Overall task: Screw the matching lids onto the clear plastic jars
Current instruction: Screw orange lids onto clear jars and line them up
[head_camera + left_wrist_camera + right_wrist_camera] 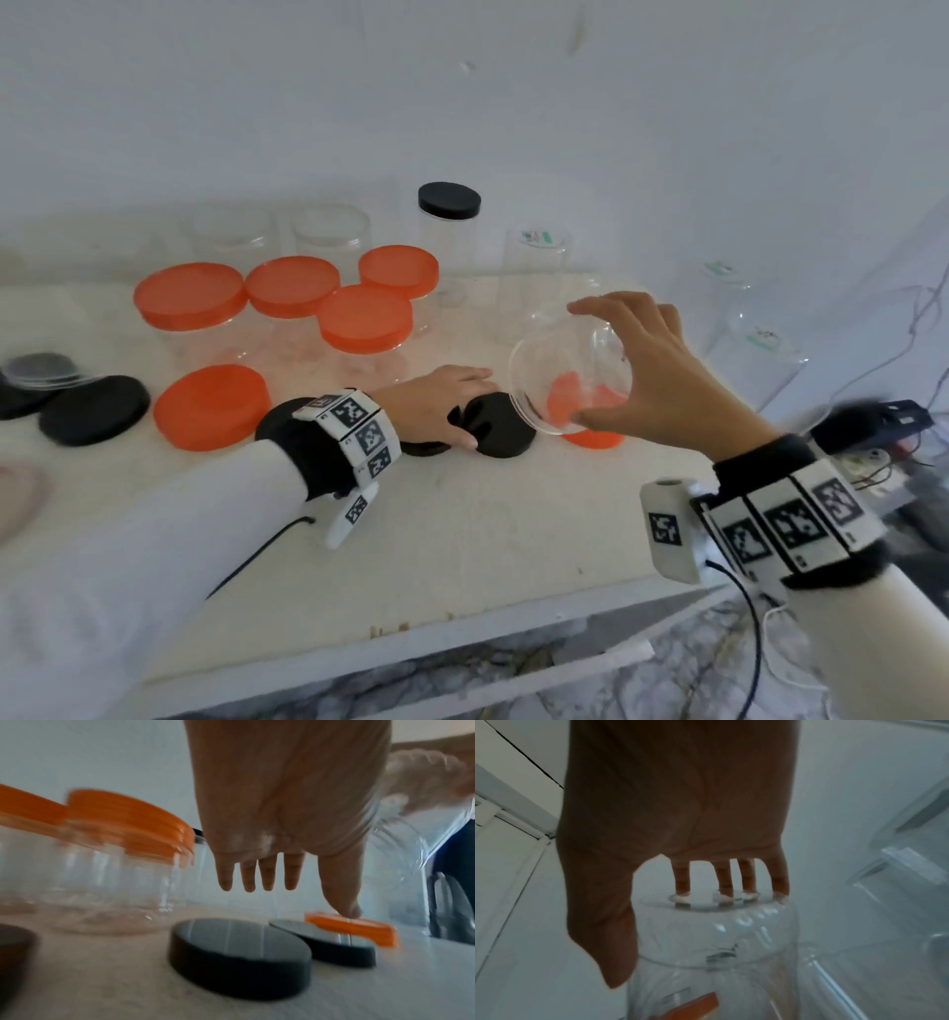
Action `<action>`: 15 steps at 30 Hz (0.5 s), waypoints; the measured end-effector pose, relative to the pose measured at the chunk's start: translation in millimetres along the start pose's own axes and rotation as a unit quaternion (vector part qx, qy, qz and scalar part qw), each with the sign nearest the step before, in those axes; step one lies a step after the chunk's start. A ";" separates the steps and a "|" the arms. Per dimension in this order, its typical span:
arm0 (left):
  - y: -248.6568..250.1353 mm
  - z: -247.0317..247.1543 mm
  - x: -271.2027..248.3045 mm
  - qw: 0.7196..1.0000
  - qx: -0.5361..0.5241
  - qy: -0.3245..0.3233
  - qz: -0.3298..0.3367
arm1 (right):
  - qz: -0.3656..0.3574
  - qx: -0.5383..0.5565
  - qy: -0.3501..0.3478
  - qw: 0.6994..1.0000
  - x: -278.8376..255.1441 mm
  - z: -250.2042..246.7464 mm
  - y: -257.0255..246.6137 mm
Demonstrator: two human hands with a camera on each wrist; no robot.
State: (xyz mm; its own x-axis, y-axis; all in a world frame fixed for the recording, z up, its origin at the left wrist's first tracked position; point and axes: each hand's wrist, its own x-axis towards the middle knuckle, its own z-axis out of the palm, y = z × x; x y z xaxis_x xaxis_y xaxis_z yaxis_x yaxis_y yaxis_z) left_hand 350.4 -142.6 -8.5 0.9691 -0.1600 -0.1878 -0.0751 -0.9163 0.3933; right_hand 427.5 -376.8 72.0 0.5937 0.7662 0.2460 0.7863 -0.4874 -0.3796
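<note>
Wrists nearest the camera carry bands of black-and-white markers over white sleeves. Just beyond them, the left hand (436, 403) lies low over two black lids (240, 955) that sit flat and touching each other on the white table (462, 539); its fingers are straight and slightly spread, with the thumb reaching down toward a small orange lid (352, 927), though the blur hides whether it touches.

Beside it, the right hand (652, 375) holds a clear plastic jar (572, 380) lifted off the table and tipped over, its long axis slanting so the open mouth faces toward the camera and to the left. The fingertips (682, 888) curl onto the jar's base while the thumb runs along its side. The small orange lid shows through the jar's wall, directly below it.

To the left lie a loose large orange lid (211, 406), then a loose black lid (95, 408) near the table's left edge.

Farther back, four jars capped with orange lids (290, 293) stand upright in a cluster. Behind them stand open clear jars (331, 239), a tall jar with a black lid (449, 199), and more clear jars (536, 267) toward the right.

A plain white wall (462, 103) closes the back. Patterned grey flooring shows below the table's front edge.
</note>
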 end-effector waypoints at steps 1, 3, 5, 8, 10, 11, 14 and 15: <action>-3.2 -5.7 -10.2 1.000 -0.009 0.020 -0.011 | -0.016 0.011 0.007 1.000 3.1 1.6 -3.2; -12.9 -17.3 -34.9 0.998 -0.017 0.061 -0.030 | -0.043 0.034 0.013 0.998 10.9 8.1 -10.8; -28.2 -25.7 -65.3 0.993 -0.027 0.093 -0.061 | -0.070 0.059 0.013 0.996 19.7 17.9 -19.5; -57.6 -31.4 -116.3 0.982 -0.037 0.129 -0.134 | -0.106 0.103 0.001 0.989 32.3 35.1 -34.7; -77.2 -32.8 -145.8 0.972 -0.037 0.143 -0.182 | -0.115 0.130 -0.011 0.985 40.0 45.3 -45.3; -86.3 -32.5 -157.4 0.968 -0.045 0.146 -0.200 | -0.116 0.141 -0.019 0.983 43.4 50.2 -50.5; -106.1 -28.3 -180.8 0.959 -0.054 0.137 -0.241 | -0.126 0.173 -0.049 0.976 51.5 66.1 -64.5; -111.5 -25.5 -184.2 0.957 -0.050 0.132 -0.254 | -0.133 0.184 -0.056 0.972 53.7 71.2 -68.2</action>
State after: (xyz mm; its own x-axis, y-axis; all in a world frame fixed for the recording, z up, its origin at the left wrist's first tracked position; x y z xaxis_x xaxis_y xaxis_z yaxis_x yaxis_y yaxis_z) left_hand 186.2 -1.6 5.2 0.9015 0.4064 -0.1489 0.4308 -0.8098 0.3982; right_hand 393.5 -272.6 47.6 0.3393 0.8957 0.2874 0.7823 -0.0990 -0.6150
